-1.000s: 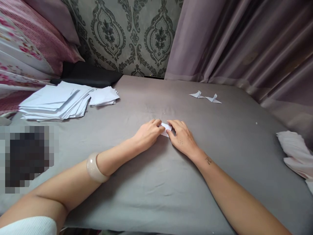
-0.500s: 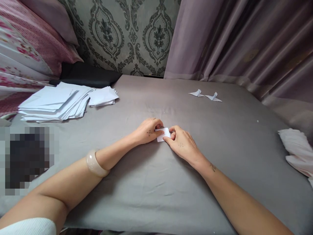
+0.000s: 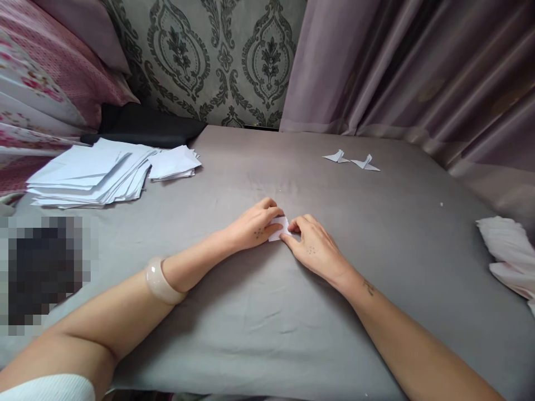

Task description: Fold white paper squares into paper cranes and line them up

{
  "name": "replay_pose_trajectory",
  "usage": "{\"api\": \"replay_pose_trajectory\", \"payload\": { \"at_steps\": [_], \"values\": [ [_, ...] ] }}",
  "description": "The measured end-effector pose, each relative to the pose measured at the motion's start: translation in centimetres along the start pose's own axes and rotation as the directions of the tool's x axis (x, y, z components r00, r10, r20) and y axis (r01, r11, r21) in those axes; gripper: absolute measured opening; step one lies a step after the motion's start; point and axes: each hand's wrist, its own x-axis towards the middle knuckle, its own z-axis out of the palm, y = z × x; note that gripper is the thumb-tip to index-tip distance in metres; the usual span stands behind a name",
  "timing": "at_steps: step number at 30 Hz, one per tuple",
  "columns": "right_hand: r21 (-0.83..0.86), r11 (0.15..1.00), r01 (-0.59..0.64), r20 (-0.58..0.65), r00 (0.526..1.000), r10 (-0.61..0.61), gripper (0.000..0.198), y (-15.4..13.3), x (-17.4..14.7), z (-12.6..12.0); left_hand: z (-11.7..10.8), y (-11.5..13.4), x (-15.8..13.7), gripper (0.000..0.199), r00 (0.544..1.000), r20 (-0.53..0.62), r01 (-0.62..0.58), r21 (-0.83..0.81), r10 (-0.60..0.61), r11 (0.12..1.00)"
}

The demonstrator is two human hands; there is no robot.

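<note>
Between my hands is a small folded piece of white paper (image 3: pixel 276 229), just above or on the grey cloth; I cannot tell which. My left hand (image 3: pixel 258 224) grips its left side, thumb on top and fingers curled along the far edge. At the right edge, my right hand (image 3: pixel 312 243) pinches the paper between thumb and bent fingers. The fingers partly cover the paper, so its exact folds do not show. Farther back on the right lie two folded paper birds, a left one (image 3: pixel 336 157) and a right one (image 3: pixel 366 163).
A tall stack of white paper sheets (image 3: pixel 79 172) lies at the far left, beside a smaller paper stack (image 3: pixel 173 163). Behind them is a black cloth or bag (image 3: pixel 146 125). A crumpled pale cloth (image 3: pixel 507 245) sits at the right edge. Purple curtains (image 3: pixel 334 67) hang behind.
My left fingers have slid to the right along the paper's far edge and now cover more of it. My right hand keeps its pinch almost in place.
</note>
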Motion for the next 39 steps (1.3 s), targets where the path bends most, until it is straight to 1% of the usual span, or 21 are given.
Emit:
{"api": "replay_pose_trajectory", "payload": {
  "at_steps": [2,4,6,8,9,10,14,17,19,21,22,23,24,27,29,31,33,34,35,37,39],
  "values": [
    [0.028,0.999,0.031,0.003,0.999,-0.032,0.016,0.1,0.1,0.1,-0.1,0.1,0.1,0.027,0.997,0.029,0.064,0.007,-0.065,0.998],
    [0.027,0.999,0.044,-0.013,0.999,-0.043,0.017,0.2,0.2,0.2,-0.2,0.3,0.1,0.023,0.988,0.015,0.156,0.013,-0.157,0.988],
    [0.009,0.999,0.045,-0.043,0.998,-0.045,0.020,0.3,0.3,0.3,-0.4,0.4,0.2,0.021,0.962,0.017,0.274,-0.022,-0.273,0.962],
    [-0.009,0.999,0.052,-0.071,0.996,-0.053,0.021,0.4,0.4,0.3,-0.6,0.5,0.2,0.020,0.927,0.068,0.374,-0.109,-0.369,0.921],
    [-0.012,0.998,0.059,-0.079,0.995,-0.059,0.022,0.4,0.4,0.3,-0.8,0.6,0.2,0.020,0.915,0.095,0.402,-0.155,-0.391,0.902],
    [-0.008,0.998,0.066,-0.083,0.994,-0.067,0.023,0.5,0.4,0.3,-0.9,0.7,0.3,0.019,0.913,0.105,0.408,-0.193,-0.395,0.892],
    [0.073,0.994,0.084,-0.102,0.992,-0.076,0.024,0.6,0.6,0.5,-1.6,0.8,0.4,0.019,0.916,0.058,0.397,-0.277,-0.397,0.875],
    [0.258,0.966,0.036,-0.146,0.989,0.002,0.031,0.4,1.0,0.7,-1.8,0.7,0.5,0.021,0.904,0.046,0.405,-0.413,-0.425,0.816],
    [0.453,0.891,-0.020,-0.159,0.982,0.102,0.041,0.3,1.5,0.7,-1.7,0.6,0.6,0.023,0.907,0.007,0.362,-0.524,-0.422,0.771],
    [0.644,0.763,-0.056,-0.131,0.974,0.182,0.051,0.3,1.9,0.6,-1.4,0.6,0.7,0.024,0.913,-0.028,0.305,-0.613,-0.406,0.729],
    [0.709,0.702,-0.062,-0.120,0.971,0.206,0.054,0.4,2.1,0.5,-1.3,0.7,0.7,0.025,0.918,-0.039,0.277,-0.649,-0.396,0.708],
    [0.751,0.657,-0.062,-0.117,0.967,0.225,0.056,0.4,2.2,0.3,-1.2,0.8,0.8,0.025,0.920,-0.049,0.253,-0.681,-0.388,0.687],
    [0.775,0.629,-0.062,-0.118,0.964,0.240,0.059,0.5,2.4,0.2,-1.1,0.9,0.8,0.026,0.921,-0.058,0.234,-0.708,-0.386,0.666],
    [0.814,0.576,-0.080,-0.088,0.962,0.258,0.064,0.8,2.5,-0.4,-0.9,1.4,0.9,0.028,0.914,-0.071,0.200,-0.777,-0.399,0.597],
    [0.850,0.518,-0.096,-0.033,0.972,0.235,0.061,0.9,2.6,-0.7,-0.8,1.6,1.0,0.028,0.907,-0.062,0.194,-0.814,-0.416,0.547],
    [0.869,0.485,-0.099,-0.004,0.978,0.207,0.053,0.9,2.5,-0.9,-0.7,1.5,0.9,0.032,0.901,-0.040,0.208,-0.833,-0.431,0.512],
    [0.865,0.489,-0.110,0.023,0.983,0.180,0.047,1.0,2.6,-0.9,-0.6,1.3,0.9,0.040,0.897,-0.014,0.244,-0.818,-0.442,0.521],
    [0.858,0.500,-0.120,0.039,0.985,0.168,0.044,1.1,2.6,-0.8,-0.6,1.1,0.8,0.041,0.896,-0.001,0.269,-0.794,-0.444,0.544],
    [0.845,0.519,-0.128,0.053,0.986,0.157,0.042,1.1,2.6,-0.7,-0.6,0.9,0.8,0.037,0.895,0.010,0.295,-0.762,-0.445,0.576],
    [0.805,0.579,-0.127,0.057,0.989,0.138,0.036,1.3,2.7,-0.4,-0.5,0.6,0.7,0.025,0.897,0.016,0.333,-0.682,-0.443,0.651],
    [0.738,0.668,-0.096,0.024,0.993,0.117,0.029,1.4,2.8,-0.2,-0.6,0.4,0.6,0.022,0.905,0.012,0.353,-0.582,-0.426,0.733]
  ]
}}
